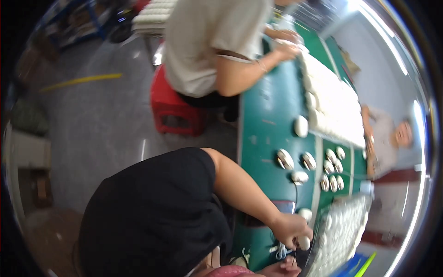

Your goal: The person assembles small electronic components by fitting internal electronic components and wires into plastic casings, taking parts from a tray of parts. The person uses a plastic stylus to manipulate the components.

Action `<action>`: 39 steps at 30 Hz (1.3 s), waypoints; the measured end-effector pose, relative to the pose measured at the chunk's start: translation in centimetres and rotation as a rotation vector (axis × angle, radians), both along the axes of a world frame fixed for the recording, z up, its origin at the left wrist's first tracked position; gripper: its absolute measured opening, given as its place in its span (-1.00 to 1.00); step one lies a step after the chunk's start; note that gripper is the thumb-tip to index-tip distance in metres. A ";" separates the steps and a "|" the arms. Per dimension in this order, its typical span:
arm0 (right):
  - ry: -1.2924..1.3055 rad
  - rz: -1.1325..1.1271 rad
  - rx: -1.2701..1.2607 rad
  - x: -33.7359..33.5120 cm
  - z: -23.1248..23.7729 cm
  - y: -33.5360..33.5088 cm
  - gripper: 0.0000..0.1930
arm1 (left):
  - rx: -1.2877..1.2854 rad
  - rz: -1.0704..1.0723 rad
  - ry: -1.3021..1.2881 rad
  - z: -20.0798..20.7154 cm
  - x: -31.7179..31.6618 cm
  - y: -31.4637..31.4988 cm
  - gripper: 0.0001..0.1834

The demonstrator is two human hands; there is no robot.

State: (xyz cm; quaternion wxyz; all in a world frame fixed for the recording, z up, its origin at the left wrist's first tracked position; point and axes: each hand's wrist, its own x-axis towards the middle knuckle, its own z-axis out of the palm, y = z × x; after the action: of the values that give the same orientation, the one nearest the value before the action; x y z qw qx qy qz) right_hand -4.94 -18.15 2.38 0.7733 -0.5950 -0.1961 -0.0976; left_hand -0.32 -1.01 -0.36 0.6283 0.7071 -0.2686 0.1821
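Only a slice of my left hand (280, 268) shows at the bottom edge, past a pink sleeve (227, 272). Its fingers lie near the edge of the green table (265, 115); I cannot tell whether they hold anything. My right hand is out of view. Just above, a co-worker in a black top reaches a bare arm to the table, and that person's hand (290, 229) pinches a small white oval piece (304, 243). A small white and blue tool (279, 252) lies between that hand and mine.
Several white oval shells (301, 126) and open halves (285, 159) lie on the table, with stacked white trays (334, 104) along its far side. A second co-worker in a pale top sits on a red stool (175, 113). Another person sits across the table.
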 end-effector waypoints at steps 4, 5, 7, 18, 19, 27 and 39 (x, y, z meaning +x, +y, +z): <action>-0.076 0.073 -0.003 1.5 -1.5 0.0 -0.64 | 0.053 -0.062 0.119 -0.1 0.0 0.9 -0.55; -0.096 -0.032 -0.052 1.9 -2.0 0.0 -0.64 | 0.059 -0.043 0.094 0.1 0.0 1.3 -0.55; -0.094 0.009 -0.018 1.2 -1.9 0.5 -0.67 | 0.054 -0.063 0.135 0.1 -0.5 1.5 -0.54; -0.233 -0.035 -0.156 0.4 -0.2 -0.3 -0.68 | 0.103 -0.118 0.229 0.7 0.2 0.2 -0.55; -0.224 -0.011 -0.142 0.4 -0.3 -0.6 -0.75 | 0.130 -0.117 0.245 0.9 0.2 0.3 -0.56; -0.274 -0.019 -0.225 0.5 -0.1 -0.5 -0.80 | 0.106 -0.089 0.217 0.5 0.0 0.2 -0.55; -0.238 -0.055 -0.191 0.7 -0.7 -0.4 -0.76 | 0.052 -0.017 0.282 0.6 0.0 0.6 -0.47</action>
State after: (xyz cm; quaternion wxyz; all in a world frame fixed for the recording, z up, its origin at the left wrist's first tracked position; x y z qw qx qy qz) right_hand -4.22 -18.51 1.65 0.6816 -0.6552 -0.2783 -0.1692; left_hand -0.30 -0.43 0.26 0.6427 0.7395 -0.1881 0.0685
